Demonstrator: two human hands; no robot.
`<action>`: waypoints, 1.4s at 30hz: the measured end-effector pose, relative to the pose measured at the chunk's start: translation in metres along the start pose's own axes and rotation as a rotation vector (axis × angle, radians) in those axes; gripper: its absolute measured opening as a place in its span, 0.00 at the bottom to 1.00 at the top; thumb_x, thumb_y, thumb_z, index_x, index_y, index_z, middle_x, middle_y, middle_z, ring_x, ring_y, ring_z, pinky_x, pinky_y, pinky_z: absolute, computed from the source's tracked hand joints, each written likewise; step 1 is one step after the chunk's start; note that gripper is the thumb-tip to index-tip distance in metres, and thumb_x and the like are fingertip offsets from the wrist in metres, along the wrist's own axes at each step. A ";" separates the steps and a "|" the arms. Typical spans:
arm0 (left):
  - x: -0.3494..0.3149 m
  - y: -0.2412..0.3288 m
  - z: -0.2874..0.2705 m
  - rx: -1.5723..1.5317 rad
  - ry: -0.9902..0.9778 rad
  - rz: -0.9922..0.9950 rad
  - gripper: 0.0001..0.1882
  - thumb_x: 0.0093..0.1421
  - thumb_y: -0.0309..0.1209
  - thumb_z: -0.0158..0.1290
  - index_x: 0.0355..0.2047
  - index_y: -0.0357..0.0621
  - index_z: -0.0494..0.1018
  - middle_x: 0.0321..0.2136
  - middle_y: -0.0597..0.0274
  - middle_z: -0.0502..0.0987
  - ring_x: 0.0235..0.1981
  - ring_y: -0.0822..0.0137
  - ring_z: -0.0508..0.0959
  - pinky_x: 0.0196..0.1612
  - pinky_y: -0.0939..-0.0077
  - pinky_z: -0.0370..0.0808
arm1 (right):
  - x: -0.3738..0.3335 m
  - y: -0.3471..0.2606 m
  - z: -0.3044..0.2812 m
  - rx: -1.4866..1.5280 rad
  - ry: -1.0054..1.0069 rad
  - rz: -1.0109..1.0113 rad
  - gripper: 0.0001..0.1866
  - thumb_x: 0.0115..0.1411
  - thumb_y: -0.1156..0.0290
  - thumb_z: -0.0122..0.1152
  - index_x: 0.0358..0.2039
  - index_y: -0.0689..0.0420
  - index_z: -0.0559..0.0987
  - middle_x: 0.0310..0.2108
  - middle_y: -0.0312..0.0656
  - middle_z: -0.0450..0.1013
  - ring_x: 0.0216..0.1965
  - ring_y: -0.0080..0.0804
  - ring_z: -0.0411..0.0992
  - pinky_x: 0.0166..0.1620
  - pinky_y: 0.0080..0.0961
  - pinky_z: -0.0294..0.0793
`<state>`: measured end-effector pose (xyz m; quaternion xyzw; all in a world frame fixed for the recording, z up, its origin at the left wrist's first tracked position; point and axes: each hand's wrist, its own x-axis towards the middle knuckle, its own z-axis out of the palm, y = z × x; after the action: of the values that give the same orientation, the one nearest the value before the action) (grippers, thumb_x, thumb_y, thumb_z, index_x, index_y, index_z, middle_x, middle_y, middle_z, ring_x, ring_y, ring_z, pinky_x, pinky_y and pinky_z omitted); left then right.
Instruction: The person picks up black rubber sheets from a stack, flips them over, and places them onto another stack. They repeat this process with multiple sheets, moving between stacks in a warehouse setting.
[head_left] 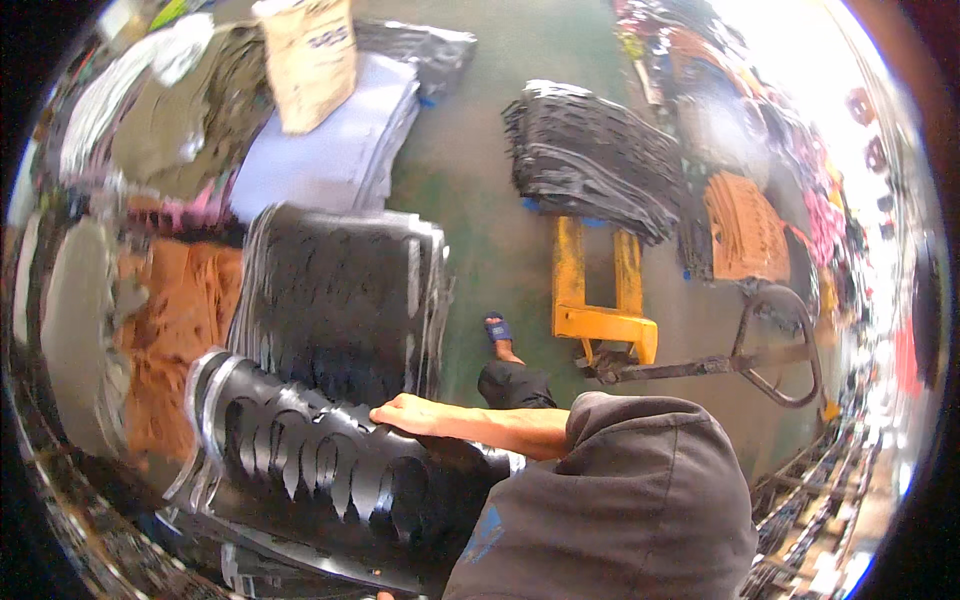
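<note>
A glossy black sheet with rows of cut-out holes (365,500) lies curved in front of me at the lower left. My right hand (405,412) reaches across from the right, its fingers closed on the sheet's upper edge. Of my left hand (385,596), only a bit of a finger shows at the bottom edge, beside the lower border of the same sheet. What its fingers do is hidden. Just beyond the sheet stands a stack of black sheets (335,290) with pale edges.
A yellow pallet truck (600,322) with a dark looped handle (780,345) stands to the right, before a pile of dark cut sheets (595,150). Orange sheets (185,330) lie left. Farther back, a printed sack (310,65) rests on lavender sheets (315,165). More orange sheets (745,230) sit at right.
</note>
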<state>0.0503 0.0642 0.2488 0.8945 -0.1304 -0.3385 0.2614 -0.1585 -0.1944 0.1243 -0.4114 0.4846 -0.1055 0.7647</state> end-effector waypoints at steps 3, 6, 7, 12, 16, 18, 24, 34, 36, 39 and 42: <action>0.003 0.020 -0.025 0.017 -0.059 0.047 0.22 0.57 0.40 0.60 0.45 0.36 0.78 0.42 0.48 0.79 0.40 0.59 0.75 0.45 0.62 0.74 | -0.032 -0.004 0.003 0.118 0.092 0.048 0.29 0.68 0.46 0.53 0.43 0.64 0.85 0.38 0.39 0.80 0.43 0.29 0.74 0.51 0.31 0.72; 0.024 0.047 -0.041 0.060 -0.132 0.092 0.22 0.57 0.41 0.60 0.46 0.36 0.77 0.43 0.48 0.78 0.42 0.59 0.74 0.46 0.62 0.74 | -0.043 -0.010 -0.005 0.202 0.282 0.057 0.30 0.66 0.46 0.54 0.42 0.64 0.85 0.38 0.42 0.82 0.42 0.31 0.76 0.50 0.30 0.72; 0.028 0.058 -0.043 0.076 -0.144 0.109 0.22 0.58 0.41 0.60 0.47 0.37 0.77 0.44 0.48 0.78 0.42 0.59 0.74 0.46 0.61 0.74 | -0.045 -0.010 -0.014 0.222 0.374 0.079 0.30 0.66 0.46 0.55 0.43 0.64 0.85 0.38 0.43 0.82 0.41 0.33 0.76 0.50 0.31 0.72; -0.004 0.084 -0.042 0.177 -0.186 0.188 0.23 0.59 0.41 0.59 0.49 0.37 0.76 0.47 0.48 0.76 0.44 0.60 0.72 0.47 0.61 0.74 | -0.095 0.024 -0.048 0.377 0.543 -0.026 0.32 0.64 0.44 0.53 0.39 0.66 0.84 0.38 0.48 0.82 0.40 0.39 0.76 0.51 0.35 0.71; -0.097 0.081 -0.023 0.209 -0.254 0.259 0.21 0.59 0.39 0.59 0.47 0.36 0.76 0.36 0.52 0.77 0.34 0.60 0.74 0.42 0.62 0.75 | -0.202 0.094 -0.059 0.575 0.697 -0.062 0.32 0.65 0.45 0.54 0.40 0.68 0.83 0.37 0.48 0.81 0.41 0.37 0.74 0.49 0.35 0.70; -0.136 0.095 0.001 0.068 -0.386 0.167 0.16 0.60 0.38 0.60 0.42 0.40 0.77 0.34 0.59 0.78 0.33 0.65 0.76 0.37 0.66 0.75 | -0.250 0.116 -0.078 0.685 0.808 -0.042 0.32 0.65 0.46 0.54 0.40 0.70 0.83 0.38 0.48 0.81 0.41 0.36 0.74 0.48 0.35 0.70; -0.187 0.247 0.171 -0.338 -0.871 0.526 0.23 0.47 0.19 0.49 0.46 0.28 0.76 0.40 0.61 0.79 0.38 0.65 0.77 0.46 0.73 0.73 | -0.340 0.078 -0.234 0.855 1.216 -0.309 0.30 0.66 0.46 0.56 0.41 0.68 0.82 0.38 0.41 0.79 0.40 0.32 0.73 0.47 0.34 0.71; -0.292 0.427 0.488 -0.136 -1.237 0.529 0.16 0.56 0.26 0.53 0.44 0.32 0.77 0.38 0.58 0.81 0.40 0.61 0.80 0.46 0.68 0.76 | -0.486 0.093 -0.567 0.952 1.695 -0.055 0.36 0.63 0.41 0.58 0.51 0.66 0.81 0.46 0.45 0.79 0.46 0.37 0.76 0.51 0.35 0.73; -0.276 0.420 0.592 0.188 -1.155 0.578 0.18 0.57 0.26 0.53 0.47 0.30 0.75 0.41 0.53 0.81 0.41 0.59 0.80 0.46 0.66 0.76 | -0.481 0.134 -0.628 0.893 1.713 -0.077 0.39 0.65 0.39 0.54 0.55 0.66 0.79 0.51 0.47 0.78 0.50 0.39 0.75 0.56 0.35 0.71; -0.250 0.406 0.755 0.319 -1.312 0.258 0.20 0.56 0.27 0.55 0.50 0.32 0.73 0.45 0.48 0.81 0.45 0.56 0.78 0.52 0.63 0.73 | -0.419 0.183 -0.684 0.735 1.712 0.065 0.39 0.70 0.40 0.48 0.61 0.68 0.75 0.60 0.51 0.73 0.59 0.40 0.71 0.63 0.35 0.65; -0.215 0.387 0.826 0.553 -1.113 0.474 0.20 0.57 0.27 0.54 0.51 0.36 0.75 0.44 0.46 0.83 0.46 0.51 0.80 0.53 0.60 0.74 | -0.316 0.192 -0.684 0.197 1.453 0.404 0.41 0.70 0.38 0.45 0.66 0.63 0.68 0.63 0.58 0.68 0.64 0.53 0.66 0.65 0.44 0.62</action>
<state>-0.6861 -0.4825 0.0554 0.5675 -0.5211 -0.6372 -0.0168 -0.9306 -0.2550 0.0592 -0.0715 0.9207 -0.2504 0.2908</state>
